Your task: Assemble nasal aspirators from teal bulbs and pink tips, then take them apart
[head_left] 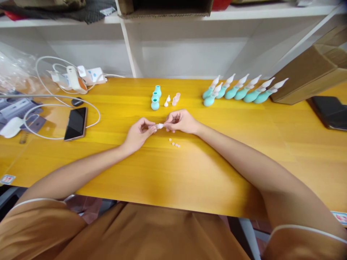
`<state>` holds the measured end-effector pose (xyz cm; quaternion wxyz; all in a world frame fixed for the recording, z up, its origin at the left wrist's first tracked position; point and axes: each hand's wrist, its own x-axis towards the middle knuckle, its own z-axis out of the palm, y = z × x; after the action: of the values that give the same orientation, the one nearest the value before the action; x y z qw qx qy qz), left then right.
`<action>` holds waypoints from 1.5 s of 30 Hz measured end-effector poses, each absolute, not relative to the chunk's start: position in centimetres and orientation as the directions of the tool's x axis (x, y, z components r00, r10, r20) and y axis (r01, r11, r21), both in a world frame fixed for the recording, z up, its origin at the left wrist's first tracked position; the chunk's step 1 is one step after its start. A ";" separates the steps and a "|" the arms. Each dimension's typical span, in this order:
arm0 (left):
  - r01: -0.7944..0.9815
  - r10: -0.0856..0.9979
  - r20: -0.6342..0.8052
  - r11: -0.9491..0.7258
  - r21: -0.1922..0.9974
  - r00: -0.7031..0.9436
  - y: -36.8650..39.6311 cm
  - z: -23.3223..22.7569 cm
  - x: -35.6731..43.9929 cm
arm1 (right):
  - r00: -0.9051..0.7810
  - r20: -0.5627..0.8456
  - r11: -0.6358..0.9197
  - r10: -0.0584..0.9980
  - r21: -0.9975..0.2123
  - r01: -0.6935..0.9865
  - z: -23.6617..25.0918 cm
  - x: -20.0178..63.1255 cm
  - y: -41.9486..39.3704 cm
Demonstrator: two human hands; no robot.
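My left hand (138, 134) pinches a small translucent white nozzle piece (159, 126), which lies level just above the table. From the other side, the closed fingertips of my right hand (181, 122) grip the tip of the same piece. Below my right hand lie several tiny pale discs (173, 143). Beyond my hands stand three open turquoise bulbs (155, 105) in a row. Beside them are two small white pointed tips (166, 104) and some clear pinkish connector pieces (174, 101).
Several turquoise bulbs with white nozzles (252, 94) line the back right. A cardboard box (306, 68) and a black device (329, 112) are at far right. On the left lie a phone (76, 123), white cables and a power strip (93, 75). A shelf (168, 18) spans the back.
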<state>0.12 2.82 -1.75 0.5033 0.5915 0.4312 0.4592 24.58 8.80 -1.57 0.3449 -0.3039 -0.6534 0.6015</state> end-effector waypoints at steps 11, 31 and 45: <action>0.065 0.968 0.097 -0.115 0.991 0.230 2.8 -1.7 0.1 | -0.581 0.064 0.063 0.811 -0.998 -0.023 -1.6 24.6 8.6; 0.030 0.970 0.080 -0.089 0.996 0.228 3.1 -1.8 -0.3 | -0.615 0.088 0.052 0.783 -0.996 -0.076 -1.4 24.7 8.3; 0.082 0.965 0.078 -0.101 0.991 0.250 2.9 -1.7 -0.5 | -0.634 0.089 0.045 0.768 -0.995 -0.085 -1.3 24.7 7.7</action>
<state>-0.49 2.93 -1.65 0.5110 0.6032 0.4339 0.4320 24.75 7.66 -1.34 0.3349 -0.2665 -0.6408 0.6374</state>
